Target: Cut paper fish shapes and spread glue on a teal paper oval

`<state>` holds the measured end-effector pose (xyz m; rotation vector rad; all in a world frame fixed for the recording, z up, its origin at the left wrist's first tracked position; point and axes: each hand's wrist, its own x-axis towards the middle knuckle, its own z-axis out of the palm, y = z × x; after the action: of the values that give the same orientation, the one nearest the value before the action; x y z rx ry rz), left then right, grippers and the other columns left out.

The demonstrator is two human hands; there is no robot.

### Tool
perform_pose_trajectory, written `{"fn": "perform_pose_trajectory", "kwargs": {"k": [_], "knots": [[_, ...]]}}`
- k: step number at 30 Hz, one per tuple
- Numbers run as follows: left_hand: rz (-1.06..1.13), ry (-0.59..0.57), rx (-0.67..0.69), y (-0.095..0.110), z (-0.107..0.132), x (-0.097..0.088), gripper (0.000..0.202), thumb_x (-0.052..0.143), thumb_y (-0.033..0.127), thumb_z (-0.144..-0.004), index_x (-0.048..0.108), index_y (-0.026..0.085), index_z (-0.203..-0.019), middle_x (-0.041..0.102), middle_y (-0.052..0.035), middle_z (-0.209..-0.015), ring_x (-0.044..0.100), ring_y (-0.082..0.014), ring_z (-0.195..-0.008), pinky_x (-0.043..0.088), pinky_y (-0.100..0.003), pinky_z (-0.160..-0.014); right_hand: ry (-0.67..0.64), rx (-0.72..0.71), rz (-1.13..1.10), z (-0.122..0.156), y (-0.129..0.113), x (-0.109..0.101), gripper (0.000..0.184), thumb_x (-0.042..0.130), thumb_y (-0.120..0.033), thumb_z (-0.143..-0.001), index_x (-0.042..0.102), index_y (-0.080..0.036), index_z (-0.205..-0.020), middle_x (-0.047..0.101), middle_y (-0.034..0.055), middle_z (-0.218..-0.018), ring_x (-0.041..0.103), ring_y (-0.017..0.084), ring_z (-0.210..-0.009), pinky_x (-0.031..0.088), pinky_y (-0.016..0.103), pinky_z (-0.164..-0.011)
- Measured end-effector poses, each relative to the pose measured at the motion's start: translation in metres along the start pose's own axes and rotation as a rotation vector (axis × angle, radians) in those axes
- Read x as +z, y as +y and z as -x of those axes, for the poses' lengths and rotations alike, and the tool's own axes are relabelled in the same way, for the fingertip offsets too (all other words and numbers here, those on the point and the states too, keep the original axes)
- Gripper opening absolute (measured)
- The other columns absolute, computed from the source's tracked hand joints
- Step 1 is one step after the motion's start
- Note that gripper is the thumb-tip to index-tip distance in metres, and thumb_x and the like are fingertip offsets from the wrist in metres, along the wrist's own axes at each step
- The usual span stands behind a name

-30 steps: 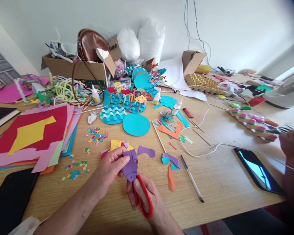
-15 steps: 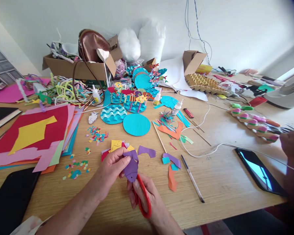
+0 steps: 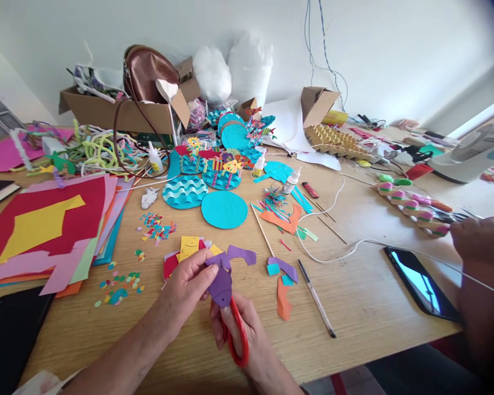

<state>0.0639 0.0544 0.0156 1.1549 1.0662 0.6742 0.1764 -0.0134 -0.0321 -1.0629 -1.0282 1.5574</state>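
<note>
Between the thumb and fingers of my left hand [image 3: 189,282] is a purple paper fish [image 3: 221,286], with a dark eye dot and drawn lines near its lower end. My right hand [image 3: 247,323] grips red-handled scissors [image 3: 242,343]. Their blades point up toward the fish's head and are partly hidden behind it. Just beyond my left hand lie yellow paper pieces [image 3: 188,248] with a fish drawn on one, over red paper. A purple scrap [image 3: 242,254] rests beside the fish.
A blue disc [image 3: 224,209] lies ahead, with glue bottles [image 3: 291,181] behind it. Coloured paper sheets [image 3: 94,219] are stacked left. A pen [image 3: 316,299], orange scrap [image 3: 284,299] and phone [image 3: 420,282] lie right. Another person's hand [image 3: 481,241] is at the far right.
The view has shifted slightly, so the table things sit a little further left. My hands keep the same hold on the purple fish and the scissors.
</note>
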Motion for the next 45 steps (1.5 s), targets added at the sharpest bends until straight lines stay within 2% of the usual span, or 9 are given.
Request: {"fn": "perform_pose_trajectory", "kwargs": {"k": [12,23,30,45], "knots": [[-0.032,-0.013,0.014,0.0009,-0.0011,0.0022,0.02,0.051,0.039,-0.075,0.05,0.019,-0.07,0.044,0.0052,-0.056,0.036,-0.0109,-0.052,0.029,-0.021,-0.049,0.011,-0.004,0.021,-0.0006,-0.0057,-0.0007,0.046,0.043,-0.059,-0.083,0.057,-0.015,-0.08,0.04,-0.0058,-0.048,0.035,0.007,-0.043,0.029,0.019,-0.044],[-0.03,-0.01,0.039,0.0008,-0.0006,0.0047,0.02,0.048,0.038,-0.076,0.051,0.018,-0.074,0.043,0.0053,-0.058,0.034,-0.0101,-0.052,0.029,-0.021,-0.049,0.042,-0.004,0.024,0.001,-0.0081,0.0003,0.046,0.043,-0.057,-0.084,0.058,-0.014,-0.08,0.04,-0.0055,-0.048,0.035,0.007,-0.042,0.03,0.018,-0.043],[-0.022,-0.029,0.067,-0.0006,0.0007,0.0029,0.018,0.047,0.034,-0.077,0.047,0.019,-0.068,0.04,0.0065,-0.055,0.033,-0.0092,-0.051,0.029,-0.02,-0.048,0.032,-0.018,0.001,0.0016,-0.0044,0.0002,0.045,0.042,-0.056,-0.085,0.058,-0.014,-0.08,0.039,-0.0058,-0.047,0.034,0.006,-0.041,0.029,0.017,-0.042],[0.016,-0.035,0.079,-0.0016,0.0004,0.0033,0.017,0.048,0.032,-0.078,0.051,0.018,-0.07,0.043,0.006,-0.056,0.034,-0.0087,-0.051,0.031,-0.018,-0.047,0.036,-0.037,0.001,0.0029,0.0006,-0.0008,0.047,0.041,-0.057,-0.085,0.059,-0.014,-0.077,0.04,-0.0055,-0.046,0.033,0.006,-0.04,0.026,0.017,-0.04]]}}
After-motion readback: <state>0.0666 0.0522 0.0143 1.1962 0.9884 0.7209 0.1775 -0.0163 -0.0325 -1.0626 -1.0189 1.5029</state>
